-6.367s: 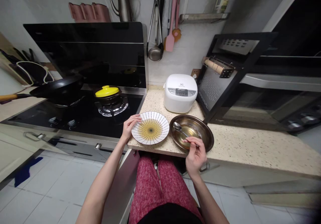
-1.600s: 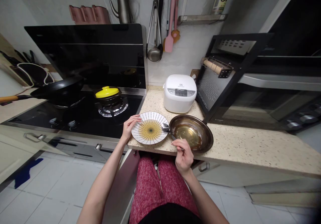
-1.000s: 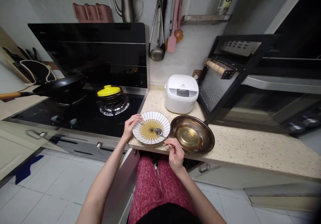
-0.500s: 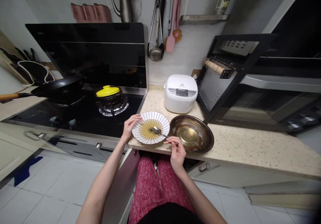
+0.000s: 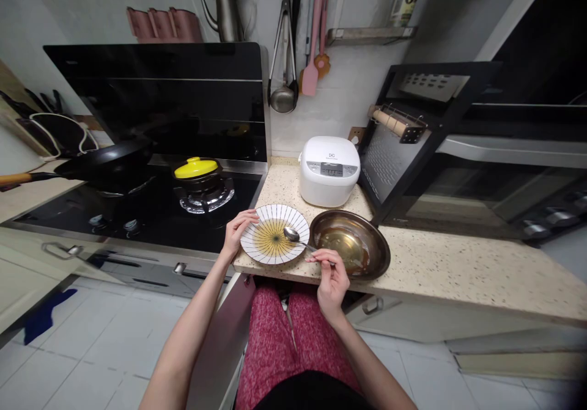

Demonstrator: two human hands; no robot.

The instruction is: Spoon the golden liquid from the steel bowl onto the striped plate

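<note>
Silver metal spoon (image 5: 291,234) has shifted its head from above the brass-coloured round metal bowl (image 5: 375,246) leftward to above the white, black-rayed round plate (image 5: 275,257), where work now appears centred. Right hand (image 5: 334,278) pinches its handle; left hand (image 5: 237,229) touches the plate's left rim, its grip unclear, on the speckled beige table (image 5: 440,263).

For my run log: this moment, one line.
left hand: on edge of plate | right hand: holds spoon over plate | metal bowl: right of plate
</note>
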